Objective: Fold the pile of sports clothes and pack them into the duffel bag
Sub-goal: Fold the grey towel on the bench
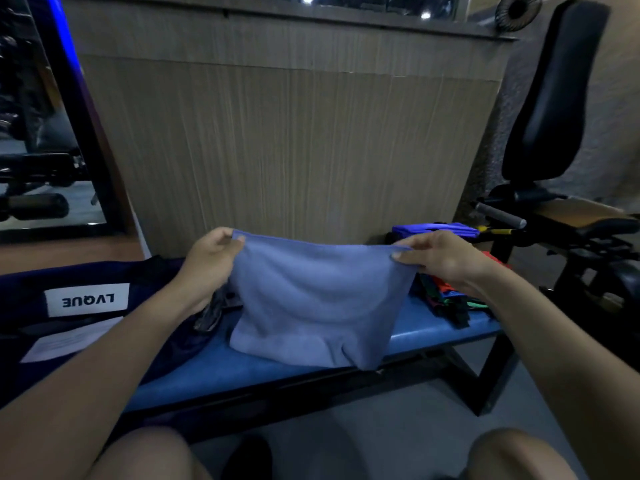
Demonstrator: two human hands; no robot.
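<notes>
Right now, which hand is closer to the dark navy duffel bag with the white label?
Left. The left hand pinches the blue cloth right above the duffel bag's edge; the right hand holds the far corner.

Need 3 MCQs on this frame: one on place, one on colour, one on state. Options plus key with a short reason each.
1. Where is the duffel bag?
A. on the bench's left end
B. on the floor
C. on the black seat

2. What colour is the cloth being held?
A. red
B. light blue
C. white

3. How is the cloth held?
A. lying flat, untouched
B. by one hand only
C. pinched at its top corners by both hands

Key:
1 A: the dark bag with a white label lies on the blue bench, left of the cloth.
2 B: its whole face is pale blue.
3 C: the left hand and right hand each pinch a top corner, and the lower edge rests on the bench.
</notes>
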